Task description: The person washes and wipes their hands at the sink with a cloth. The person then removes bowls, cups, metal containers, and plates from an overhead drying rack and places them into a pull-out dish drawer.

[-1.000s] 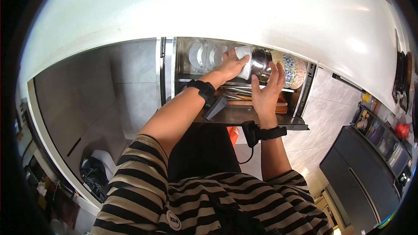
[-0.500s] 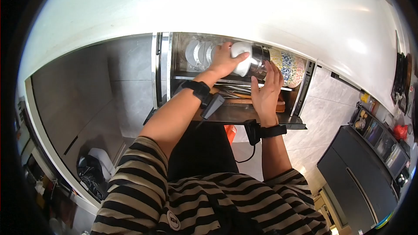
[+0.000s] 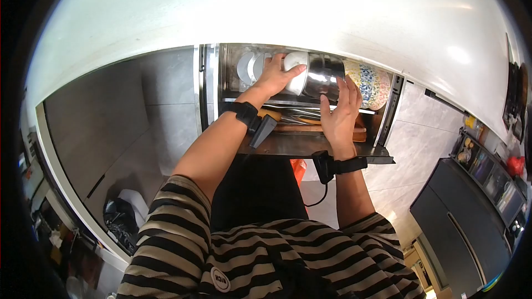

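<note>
In the open drawer (image 3: 266, 145), my left hand (image 3: 277, 77) grips a stack of white bowls (image 3: 297, 72), thumb across their edge. To their right lies a shiny metal bowl (image 3: 322, 76), its side facing up. My right hand (image 3: 342, 112) is by the metal bowl's right end, fingers apart and fingertips near its rim. Patterned bowls or plates (image 3: 368, 84) stand at the drawer's right end. White dishes (image 3: 247, 68) stand on edge at the left, beyond my left hand.
Utensils (image 3: 296, 119) lie in the drawer's near compartment, beside a brown wooden item (image 3: 359, 133). A white countertop (image 3: 266, 5) overhangs the back. A dark cabinet (image 3: 463, 227) stands at the right, and a black bag (image 3: 121, 217) at the lower left.
My left hand has moved left with the white bowls, so more of the metal bowl shows. My right hand has hardly moved.
</note>
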### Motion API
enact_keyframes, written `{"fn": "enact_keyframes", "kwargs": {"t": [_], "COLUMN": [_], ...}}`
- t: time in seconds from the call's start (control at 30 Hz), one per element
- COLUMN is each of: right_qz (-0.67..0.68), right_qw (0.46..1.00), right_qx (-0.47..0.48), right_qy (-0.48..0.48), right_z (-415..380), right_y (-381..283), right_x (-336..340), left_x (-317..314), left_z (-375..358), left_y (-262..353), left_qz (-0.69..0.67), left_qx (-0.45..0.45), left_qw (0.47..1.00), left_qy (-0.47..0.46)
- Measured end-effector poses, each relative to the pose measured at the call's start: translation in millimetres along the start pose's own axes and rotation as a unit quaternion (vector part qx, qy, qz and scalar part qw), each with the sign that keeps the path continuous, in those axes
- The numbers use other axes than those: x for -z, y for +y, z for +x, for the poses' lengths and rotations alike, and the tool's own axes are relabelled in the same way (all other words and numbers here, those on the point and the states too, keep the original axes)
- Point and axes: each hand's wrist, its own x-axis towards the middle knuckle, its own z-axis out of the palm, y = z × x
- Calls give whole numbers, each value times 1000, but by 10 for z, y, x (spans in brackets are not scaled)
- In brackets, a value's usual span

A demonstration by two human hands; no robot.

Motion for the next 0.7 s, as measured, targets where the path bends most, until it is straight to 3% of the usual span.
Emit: {"fn": "enact_keyframes", "kwargs": {"t": [0.23,0.33,0.53,0.7], "right_qz": [-8,-50,-30,-41], "right_qw": [999,997,998,998], "right_qx": [37,63,48,54], "right_qy": [24,1,4,-19], "right_z": [-5,19,-34,-143], "right_y": [-44,-130,-62,-50], "right_x": [4,80,111,248], "left_x": [-1,-38,-15,3], "left_z": [-116,-126,-360,-550], "left_y": [211,162,230,210], "left_qz": [130,134,-41,-44], "left_qx": [20,-19,-6,-32], "left_qw": [991,991,999,998], "left_qy": [-36,17,23,33]}}
